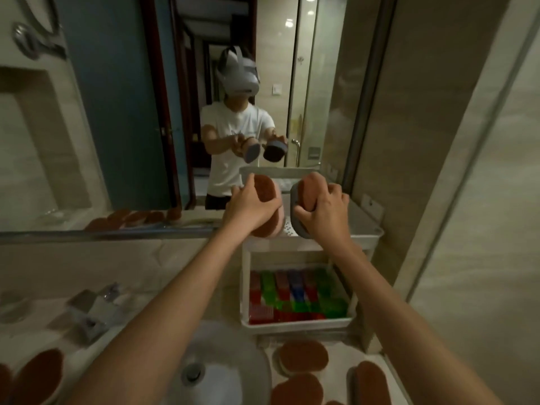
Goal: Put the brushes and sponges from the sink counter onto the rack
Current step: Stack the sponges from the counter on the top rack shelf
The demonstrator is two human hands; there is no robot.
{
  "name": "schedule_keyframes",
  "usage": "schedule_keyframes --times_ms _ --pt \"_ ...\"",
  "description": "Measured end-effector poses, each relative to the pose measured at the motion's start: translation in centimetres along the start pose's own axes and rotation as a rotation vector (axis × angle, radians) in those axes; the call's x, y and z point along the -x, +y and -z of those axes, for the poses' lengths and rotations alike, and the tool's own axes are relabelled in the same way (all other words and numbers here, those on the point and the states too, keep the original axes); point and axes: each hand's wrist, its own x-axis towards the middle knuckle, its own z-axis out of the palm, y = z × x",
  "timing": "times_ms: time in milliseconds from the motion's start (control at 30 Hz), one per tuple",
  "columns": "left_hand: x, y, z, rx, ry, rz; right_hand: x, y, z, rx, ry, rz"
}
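My left hand (248, 209) grips a pink-backed brush with a brown pad (267, 191), held on edge over the left part of the rack's top shelf. My right hand (323, 209) grips a grey-backed brush with a brown pad (305, 197), also on edge over that shelf. The white two-tier rack (369, 226) stands on the counter against the mirror at right. Its lower tray (295, 321) holds several red, green and blue sponges (298, 290). More brown-padded brushes lie on the counter: one (304, 355), another (374, 384) and a third (298, 388) at lower right, one (38, 375) at lower left.
A round basin (222, 372) with a drain sits below my arms, and a chrome tap (93, 305) stands to its left. The mirror (131, 112) behind the counter reflects a person in a headset. A tiled wall (467, 200) closes the right side.
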Motion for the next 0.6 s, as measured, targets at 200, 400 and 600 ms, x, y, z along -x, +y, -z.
schedule_keyframes --times_ms 200,400,600 --pt "-4.4 -0.6 -3.6 -0.138 -0.129 0.084 -3.9 2.7 -2.8 0.031 -0.089 -0.069" --pt "-4.6 -2.3 -4.5 -0.372 -0.253 -0.106 -4.7 4.7 -4.1 0.162 -0.313 -0.066" --pt "-5.3 -2.5 -3.6 -0.468 -0.409 -0.174 -6.1 5.3 -3.9 0.228 -0.566 -0.020"
